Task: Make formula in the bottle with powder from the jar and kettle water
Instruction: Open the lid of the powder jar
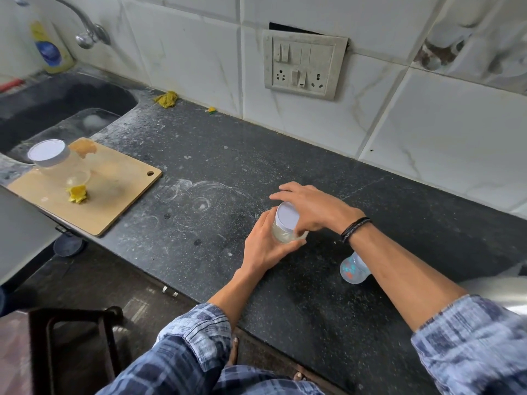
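Nearest to me, at the lower right of the frame, the bottle (355, 269) is on the dark tabletop (199, 155). It seems to lie on its side, and its top is hidden under my right forearm. At the right edge there is a shiny metal body (496, 289). It may be the kettle, but I cannot tell.

A little further, at the middle of the frame, both my hands are on the jar (285, 233). It is upright, and I cannot tell if its base touches the tabletop. The grip of my left hand (265, 246) is wrapped around the clear body of the jar and holds it steady. My right hand (310, 209) is over the white lid (288, 216). Its grip is wide, the fingers stretched past the lid and not closed around it, the thumb just beside the rim.

I judge that the step in hand is opening the jar, with the lid seemingly still on. Next, the right grip must close on the rim and twist while the left one resists. Then powder goes into the bottle, which must first stand upright and open.

Further away, at the left, a 2nd jar (50, 156) stands on a cutting board (114, 195), and the sink (57, 104) is behind it.
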